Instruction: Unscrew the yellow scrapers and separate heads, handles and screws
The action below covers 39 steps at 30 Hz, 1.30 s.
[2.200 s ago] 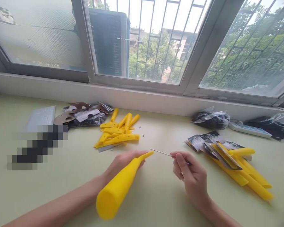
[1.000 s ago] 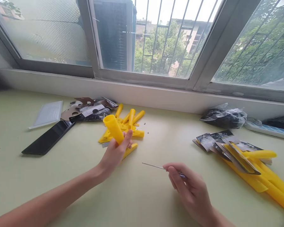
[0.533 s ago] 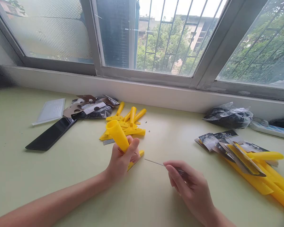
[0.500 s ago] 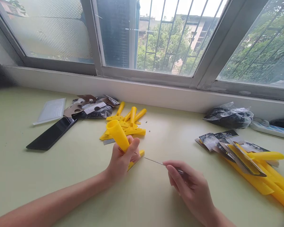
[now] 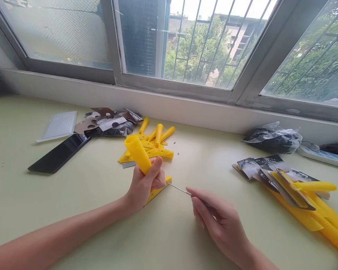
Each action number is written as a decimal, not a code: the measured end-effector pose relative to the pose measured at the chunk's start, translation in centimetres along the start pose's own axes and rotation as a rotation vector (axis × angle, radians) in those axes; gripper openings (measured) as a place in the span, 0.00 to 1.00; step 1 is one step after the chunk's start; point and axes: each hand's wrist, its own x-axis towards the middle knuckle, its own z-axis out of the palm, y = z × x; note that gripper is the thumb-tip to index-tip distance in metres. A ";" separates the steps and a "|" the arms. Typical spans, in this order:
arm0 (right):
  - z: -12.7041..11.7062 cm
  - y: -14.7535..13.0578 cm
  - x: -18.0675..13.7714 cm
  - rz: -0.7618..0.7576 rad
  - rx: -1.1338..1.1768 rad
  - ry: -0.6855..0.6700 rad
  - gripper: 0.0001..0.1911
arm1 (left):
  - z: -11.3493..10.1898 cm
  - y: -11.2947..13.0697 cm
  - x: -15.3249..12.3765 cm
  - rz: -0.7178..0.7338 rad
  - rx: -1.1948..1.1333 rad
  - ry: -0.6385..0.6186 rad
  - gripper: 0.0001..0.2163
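My left hand (image 5: 145, 185) is wrapped round a yellow plastic scraper (image 5: 138, 154). Its round handle points up and away, and its flat head rests on the pale green table (image 5: 101, 221). My right hand (image 5: 218, 223) pinches a thin metal screwdriver (image 5: 178, 189). The tool's tip touches the scraper's head beside my left fingers. A pile of yellow scraper parts (image 5: 152, 144) lies just behind my left hand.
A black phone (image 5: 59, 153) and a white packet (image 5: 59, 125) lie at the left. Dark packaging (image 5: 109, 125) sits behind the pile. At the right are finished yellow scrapers with label cards (image 5: 295, 191), a black bag (image 5: 272, 138) and a power strip (image 5: 322, 155). Tiny screws (image 5: 177, 149) lie loose.
My left hand turned the scraper from pointing at me to handle up, head on the table. My right hand then brought the screwdriver tip left until it met the head.
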 end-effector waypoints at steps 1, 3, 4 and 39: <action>0.0 0.0 0.0 0.003 0.000 0.003 0.15 | 0.0 0.0 0.0 0.001 0.000 0.000 0.26; 0.0 -0.1 0.1 0.002 -0.004 0.003 0.15 | 0.0 0.0 0.0 0.003 -0.003 0.002 0.26; 0.0 -0.1 0.2 -0.003 -0.009 0.001 0.15 | 0.0 0.0 0.0 0.003 -0.006 0.004 0.26; 1.2 -0.6 0.2 0.002 -0.616 -0.017 0.19 | 0.3 0.0 -0.3 0.028 0.026 -0.011 0.27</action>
